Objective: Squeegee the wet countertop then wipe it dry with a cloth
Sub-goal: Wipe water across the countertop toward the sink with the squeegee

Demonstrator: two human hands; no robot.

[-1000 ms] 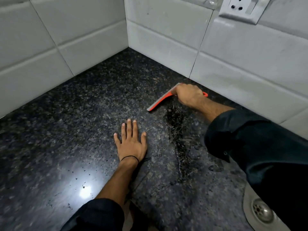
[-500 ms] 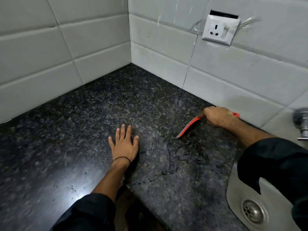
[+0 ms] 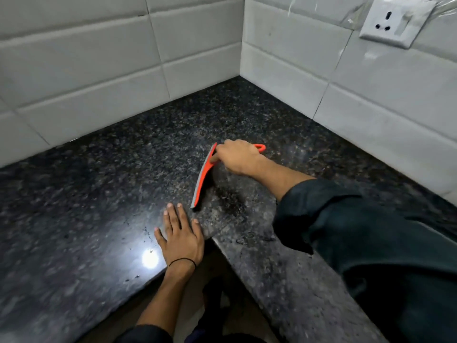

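Two hands showed mid-frame: the right hand (image 3: 237, 157) gripped the orange squeegee (image 3: 203, 179) (blade on the desk (image 3: 99, 194)), the left hand (image 3: 181, 237) lay flat, released.

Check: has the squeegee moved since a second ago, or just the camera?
Yes. The squeegee, gripped by the right hand, was by the right tiled wall; it has swept out across the countertop, its tip now near the planted left hand.

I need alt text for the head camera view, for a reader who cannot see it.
A right hand presses an orange squeegee onto a wet black countertop in a white-tiled corner. The left hand lies flat nearby.
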